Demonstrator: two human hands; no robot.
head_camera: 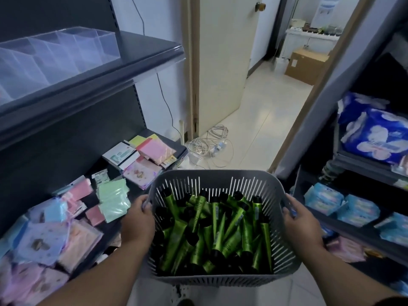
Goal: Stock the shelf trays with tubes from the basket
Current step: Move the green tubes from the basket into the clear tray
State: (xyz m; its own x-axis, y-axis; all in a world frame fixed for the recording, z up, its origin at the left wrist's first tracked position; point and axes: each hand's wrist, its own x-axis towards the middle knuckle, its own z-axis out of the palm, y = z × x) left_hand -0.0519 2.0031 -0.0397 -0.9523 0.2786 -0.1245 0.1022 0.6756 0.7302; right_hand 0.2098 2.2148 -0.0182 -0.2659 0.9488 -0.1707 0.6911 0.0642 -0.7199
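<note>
Basket (212,180): grey, slotted, held in the aisle between two shelf units. Left hand (138,221) grips the left rim, right hand (301,224) the right rim, fingers curled over the edges. Tubes (212,230): green, black-capped, heaped inside between the hands. Trays (55,56): clear, upper left shelf.

This is a small shop aisle, with dark metal display shelves (88,80) on both sides. The left one carries clear divided trays (55,54) above and loose pastel packets (112,199) below. The right one holds blue wrapped packs (375,138). An open door (225,62) shows a tiled back room with a cardboard box (305,65).
</note>
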